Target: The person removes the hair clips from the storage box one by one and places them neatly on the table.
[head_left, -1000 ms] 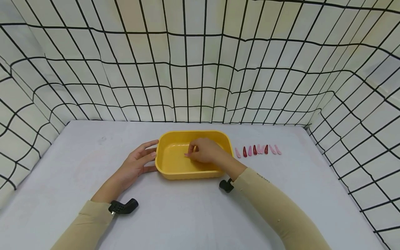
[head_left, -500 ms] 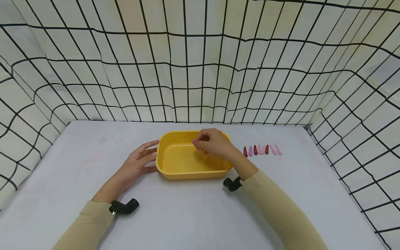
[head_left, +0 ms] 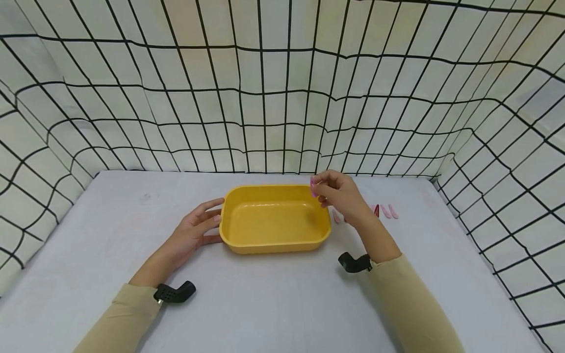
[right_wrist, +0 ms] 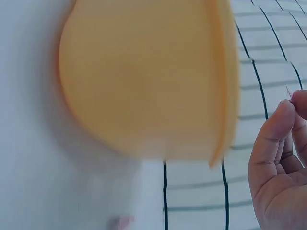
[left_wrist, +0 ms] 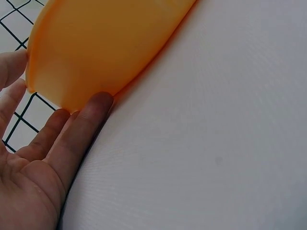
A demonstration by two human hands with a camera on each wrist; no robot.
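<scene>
My right hand (head_left: pixel 342 193) is raised over the right back corner of the yellow tray (head_left: pixel 229 248) and pinches a pink hair clip (head_left: pixel 313 187) between thumb and fingertips. In the right wrist view only a thin bit of that clip shows at the fingertips. On the left, my left hand (head_left: pixel 194 230) rests its extended fingers against the tray's outer left wall; the left wrist view shows these fingertips (left_wrist: pixel 101 100) touching the wall. To the right of the tray lies a row of pink and red snap hair clips (head_left: pixel 385 212), partly hidden behind my right hand and wrist.
A white-covered table (head_left: pixel 265 304) carries the tray. Black wire mesh (head_left: pixel 282 122) over white sheeting encloses the back and both sides. Each wrist wears a black camera (head_left: pixel 174 292).
My right hand has lifted the pink hair clip from inside the tray and carried it right, to the tray's right back corner. My left hand and the tray have stayed put.
</scene>
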